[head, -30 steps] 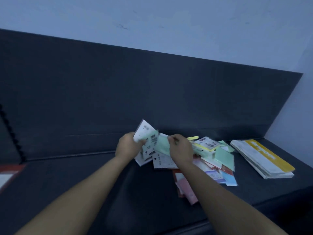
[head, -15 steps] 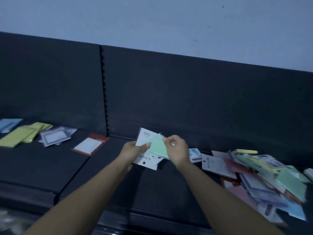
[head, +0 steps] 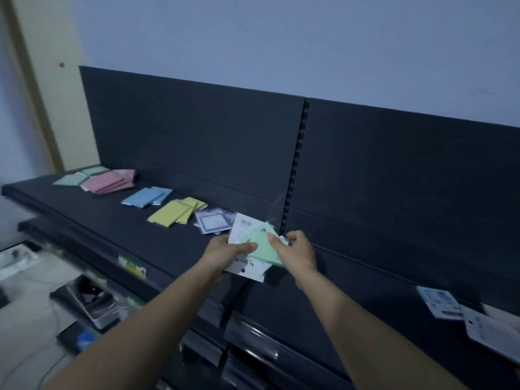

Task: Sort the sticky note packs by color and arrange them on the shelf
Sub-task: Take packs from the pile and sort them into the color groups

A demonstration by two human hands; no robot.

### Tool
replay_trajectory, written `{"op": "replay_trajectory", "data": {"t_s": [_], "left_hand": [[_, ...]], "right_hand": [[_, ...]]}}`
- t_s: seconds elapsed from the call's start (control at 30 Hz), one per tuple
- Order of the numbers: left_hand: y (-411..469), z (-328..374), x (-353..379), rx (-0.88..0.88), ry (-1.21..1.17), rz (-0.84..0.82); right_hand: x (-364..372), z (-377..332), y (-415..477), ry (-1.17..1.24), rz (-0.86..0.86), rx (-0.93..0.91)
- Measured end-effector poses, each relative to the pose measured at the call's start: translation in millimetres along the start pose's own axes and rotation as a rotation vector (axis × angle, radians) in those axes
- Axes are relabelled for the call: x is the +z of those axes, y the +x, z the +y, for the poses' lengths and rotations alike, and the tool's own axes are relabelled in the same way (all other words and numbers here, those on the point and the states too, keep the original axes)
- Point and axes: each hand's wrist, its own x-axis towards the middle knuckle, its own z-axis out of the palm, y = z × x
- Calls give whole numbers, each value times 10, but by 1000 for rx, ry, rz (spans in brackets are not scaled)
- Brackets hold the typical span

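Both hands hold sticky note packs just above the dark shelf (head: 112, 223), in front of the slotted post (head: 294, 175). The left hand (head: 225, 253) grips a white pack (head: 243, 228), with the thumb pressed flat on its front. The right hand (head: 297, 253) pinches a green pack (head: 261, 249), which lies over the white one, with fingers curled at its right edge. To the left, 5 sorted piles lie in a row on the shelf: green pile (head: 69, 180) farthest, then pink pile (head: 108, 182), blue pile (head: 146, 197), yellow pile (head: 174, 213) and purple pile (head: 211, 220), nearest the hands. At the far right lie 2 loose packs (head: 439, 302).
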Motion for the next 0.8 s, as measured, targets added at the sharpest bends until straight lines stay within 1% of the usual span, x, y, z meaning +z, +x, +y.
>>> {"op": "replay_trajectory", "data": {"t_s": [0.07,0.13,0.23,0.3,0.37,0.4,0.5,0.57,0.6,0.7,0.73,0.8], "left_hand": [[46,48,-352,11,-14,47],[93,92,-698,19,-33,95],[182,121,-1168,57,-28,173],[241,138,-1441,94,35,259],[296,162,-1676,127,128,327],[325,165,-1776,154,185,334],[461,128,-1996,259,360,308],[556,98,-2056,292,443,302],[603,93,-2059,291,477,322],[746,92,-2054,305,644,457],[791,93,-2043,335,674,468],[867,89,-1998,420,667,423]], "right_hand": [[291,-167,-32,106,-144,80],[573,-315,-69,139,-238,71],[971,-527,-115,162,-288,38],[1213,-671,-126,194,-297,14],[1431,-785,-99,234,-253,-8],[1522,-830,-73,252,-196,-11],[1676,-930,42,263,27,-12],[1711,-977,113,246,119,-24],[1722,-988,149,243,145,-31],[1743,-984,303,230,206,-50],[1739,-978,365,229,224,-50],[1719,-969,494,233,254,-51]]}}
